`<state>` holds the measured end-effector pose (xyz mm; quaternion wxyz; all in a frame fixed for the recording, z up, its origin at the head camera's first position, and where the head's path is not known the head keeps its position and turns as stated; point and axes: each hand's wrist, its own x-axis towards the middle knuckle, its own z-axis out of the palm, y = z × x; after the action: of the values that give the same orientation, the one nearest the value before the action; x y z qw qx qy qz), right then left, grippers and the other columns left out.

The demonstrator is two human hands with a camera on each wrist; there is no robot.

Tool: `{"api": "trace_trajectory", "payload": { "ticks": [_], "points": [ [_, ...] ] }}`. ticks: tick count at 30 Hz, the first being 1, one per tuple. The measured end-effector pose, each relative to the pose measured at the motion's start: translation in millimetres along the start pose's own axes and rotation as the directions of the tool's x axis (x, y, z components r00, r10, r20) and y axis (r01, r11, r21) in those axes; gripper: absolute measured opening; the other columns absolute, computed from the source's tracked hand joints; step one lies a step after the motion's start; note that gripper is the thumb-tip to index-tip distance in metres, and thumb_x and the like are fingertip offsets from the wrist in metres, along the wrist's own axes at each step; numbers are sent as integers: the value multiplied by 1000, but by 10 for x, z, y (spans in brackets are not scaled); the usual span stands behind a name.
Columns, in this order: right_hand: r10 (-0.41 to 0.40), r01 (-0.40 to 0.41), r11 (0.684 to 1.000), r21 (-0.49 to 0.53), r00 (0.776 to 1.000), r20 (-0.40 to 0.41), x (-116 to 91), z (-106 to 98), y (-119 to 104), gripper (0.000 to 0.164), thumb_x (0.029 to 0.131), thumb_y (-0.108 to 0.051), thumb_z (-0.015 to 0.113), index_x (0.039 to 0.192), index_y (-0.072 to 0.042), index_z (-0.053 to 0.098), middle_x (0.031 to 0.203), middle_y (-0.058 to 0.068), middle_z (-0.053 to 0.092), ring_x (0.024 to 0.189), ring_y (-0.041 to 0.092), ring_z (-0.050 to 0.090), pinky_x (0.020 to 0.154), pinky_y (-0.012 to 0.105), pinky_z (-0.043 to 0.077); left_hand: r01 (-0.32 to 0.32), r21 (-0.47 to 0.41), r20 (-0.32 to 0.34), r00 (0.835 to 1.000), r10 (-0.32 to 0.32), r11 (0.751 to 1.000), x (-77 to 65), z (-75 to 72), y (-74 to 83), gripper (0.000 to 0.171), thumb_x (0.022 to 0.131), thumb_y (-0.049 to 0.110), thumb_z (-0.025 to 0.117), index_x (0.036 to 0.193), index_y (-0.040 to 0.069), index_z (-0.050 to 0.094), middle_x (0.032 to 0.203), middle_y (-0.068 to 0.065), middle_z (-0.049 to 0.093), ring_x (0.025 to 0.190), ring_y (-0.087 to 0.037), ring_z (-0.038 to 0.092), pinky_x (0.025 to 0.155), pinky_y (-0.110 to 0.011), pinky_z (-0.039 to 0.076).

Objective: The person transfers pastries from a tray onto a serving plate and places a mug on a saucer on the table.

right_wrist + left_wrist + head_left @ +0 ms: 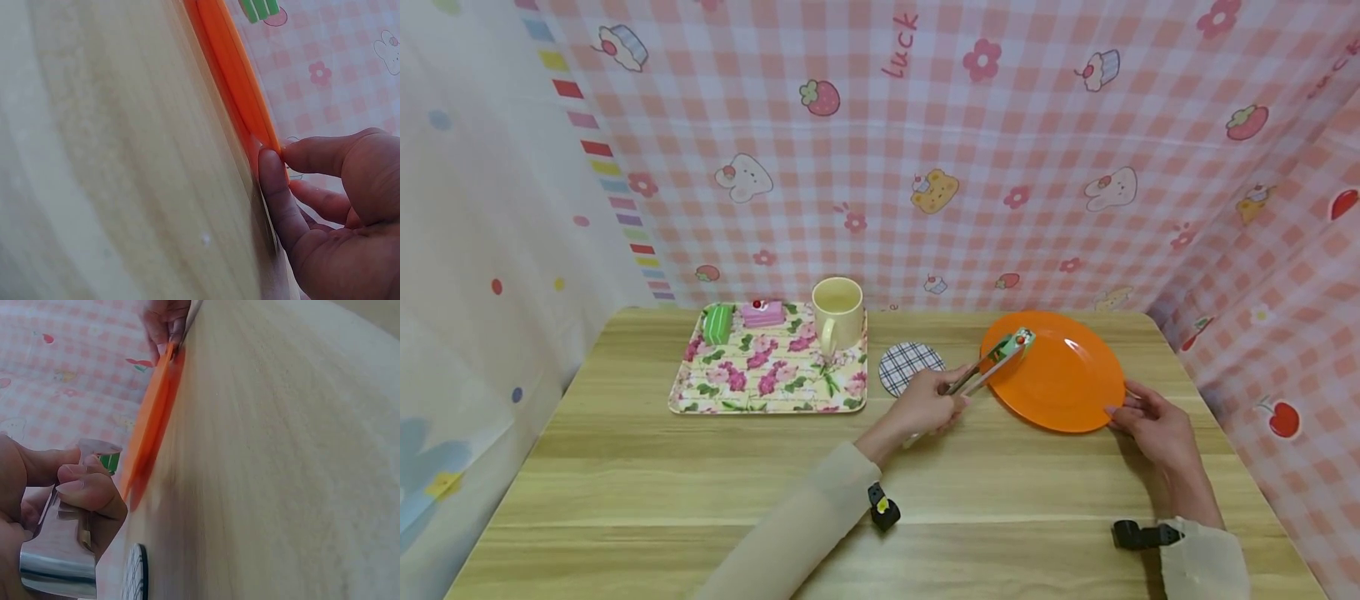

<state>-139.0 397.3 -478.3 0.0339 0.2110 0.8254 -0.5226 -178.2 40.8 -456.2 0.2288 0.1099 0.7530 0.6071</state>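
My left hand (921,404) grips a pair of metal tongs (977,382), seen close up in the left wrist view with fingers and thumb pressed round the arms. Between the tongs' tips is a small green toy cake slice (1028,337) with a red and white topping, over the left part of the orange plate (1063,383). In the right wrist view the slice's green striped side (260,9) shows above the plate. My right hand (1161,429) pinches the plate's near right rim between thumb and fingers.
Left on the wooden table (880,533) lies a floral tray (752,404). It bears a green cake slice (718,323), a pink cake slice (764,315) and a pale yellow mug (842,321). A round checked coaster (902,367) sits between tray and plate. Checked cloth (880,167) hangs behind.
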Motion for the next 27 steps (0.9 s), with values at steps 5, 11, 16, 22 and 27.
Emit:
{"api": "trace_trajectory", "payload": {
  "ticks": [5, 11, 16, 22, 27],
  "points": [
    [1, -1, 1000, 12, 1000, 1, -6, -1, 6, 74, 98, -16, 70, 160, -2, 31, 101, -14, 59, 81, -4, 65, 77, 17, 60, -1, 16, 17, 1000, 0, 1000, 87, 61, 4, 56, 98, 11, 67, 149, 29, 53, 69, -19, 62, 43, -15, 41, 39, -27, 35],
    [6, -6, 1000, 7, 1000, 0, -4, 0, -1, 74, 98, -15, 69, 160, -3, 31, 103, -13, 59, 81, -4, 65, 77, 17, 60, 17, 34, 7, 1000, -17, 999, 183, 113, -6, 55, 98, 13, 67, 148, 33, 54, 69, -20, 63, 43, -16, 42, 39, -27, 35],
    [8, -8, 1000, -2, 1000, -3, 4, -4, -2, 73, 99, -15, 69, 160, -3, 31, 105, -11, 60, 81, -4, 66, 77, 17, 60, 5, 46, 22, 1000, -6, 999, 257, 139, -5, 54, 99, 14, 65, 149, 31, 53, 69, -20, 62, 44, -18, 42, 39, -28, 34],
    [-2, 2, 1000, 4, 1000, -8, 5, -9, 5, 73, 98, -15, 69, 160, -3, 32, 102, -14, 60, 81, -4, 65, 76, 17, 60, -11, 48, 26, 1000, 10, 999, 330, 163, 15, 53, 99, 15, 66, 149, 28, 53, 67, -18, 60, 43, -17, 42, 39, -27, 35],
    [-4, 4, 1000, 9, 1000, -6, 3, -5, 7, 73, 98, -16, 70, 160, -3, 32, 102, -14, 59, 81, -5, 65, 77, 17, 60, -10, 38, 17, 1000, 9, 999, 385, 186, 21, 54, 98, 13, 66, 150, 26, 53, 63, -16, 59, 40, -16, 39, 38, -27, 34]
  ]
}}
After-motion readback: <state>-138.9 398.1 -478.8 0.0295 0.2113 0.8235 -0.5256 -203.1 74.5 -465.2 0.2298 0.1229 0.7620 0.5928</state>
